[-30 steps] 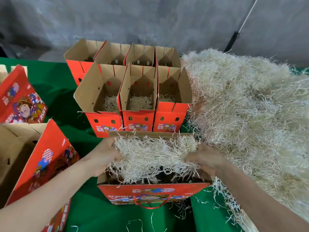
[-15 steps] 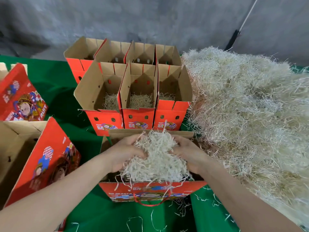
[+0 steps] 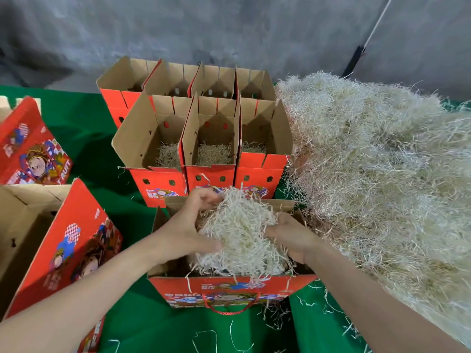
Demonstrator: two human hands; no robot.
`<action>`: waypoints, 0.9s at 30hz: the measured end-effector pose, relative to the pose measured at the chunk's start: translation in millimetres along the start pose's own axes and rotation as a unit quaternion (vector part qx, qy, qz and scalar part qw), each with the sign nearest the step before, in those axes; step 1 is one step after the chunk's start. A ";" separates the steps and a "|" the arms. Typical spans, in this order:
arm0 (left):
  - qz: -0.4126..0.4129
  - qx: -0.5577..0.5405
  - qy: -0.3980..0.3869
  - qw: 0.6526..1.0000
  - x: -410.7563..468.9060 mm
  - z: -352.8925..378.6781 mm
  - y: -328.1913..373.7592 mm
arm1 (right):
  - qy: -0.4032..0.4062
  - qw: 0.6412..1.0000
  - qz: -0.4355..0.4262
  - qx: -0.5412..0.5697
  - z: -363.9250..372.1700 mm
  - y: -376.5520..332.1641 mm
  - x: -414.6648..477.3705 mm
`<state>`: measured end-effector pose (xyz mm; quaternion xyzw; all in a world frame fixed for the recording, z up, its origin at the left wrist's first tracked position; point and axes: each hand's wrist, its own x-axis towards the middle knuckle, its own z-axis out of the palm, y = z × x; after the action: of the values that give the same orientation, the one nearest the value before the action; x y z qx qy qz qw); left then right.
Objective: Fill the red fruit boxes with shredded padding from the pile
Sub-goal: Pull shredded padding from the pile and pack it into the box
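A wad of pale shredded padding [image 3: 239, 235] sits in the mouth of the nearest red fruit box [image 3: 229, 293], bulging above its rim. My left hand [image 3: 188, 225] grips the wad from the left, fingers curled over its top. My right hand [image 3: 290, 235] presses into it from the right. The big pile of shredded padding [image 3: 382, 179] spreads over the right side of the green table. Behind the near box stand three open red boxes [image 3: 211, 174] with a little padding in their bottoms, and a further row [image 3: 178, 80] behind those.
More red boxes lie at the left: one open on its side [image 3: 63, 245] and one flat [image 3: 30, 154]. Loose shreds [image 3: 313, 301] are scattered on the green cloth [image 3: 84, 149] near the front. A grey wall rises behind the table.
My hands have drawn together from the box's two ends, bunching the spread-out padding into a compact mound at the middle of the near box.
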<state>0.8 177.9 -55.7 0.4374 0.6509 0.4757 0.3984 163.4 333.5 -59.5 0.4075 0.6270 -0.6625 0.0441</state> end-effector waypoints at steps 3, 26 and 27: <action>-0.126 -0.246 0.033 0.961 1.2 -11.2 4.1 | 0.046 0.998 -0.037 0.037 -2.6 1.7 -1.2; -0.265 -0.143 0.049 0.952 15.1 13.3 -0.2 | 0.008 0.986 -0.102 -0.135 21.4 -0.9 1.9; -0.272 -0.166 0.062 0.946 12.4 5.2 -1.9 | 0.027 0.986 -0.095 -0.133 12.6 -1.6 -0.2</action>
<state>1.5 190.8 -60.0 0.1415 0.6798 0.4770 0.5388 156.5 322.8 -59.6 0.3542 0.7467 -0.5627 0.0177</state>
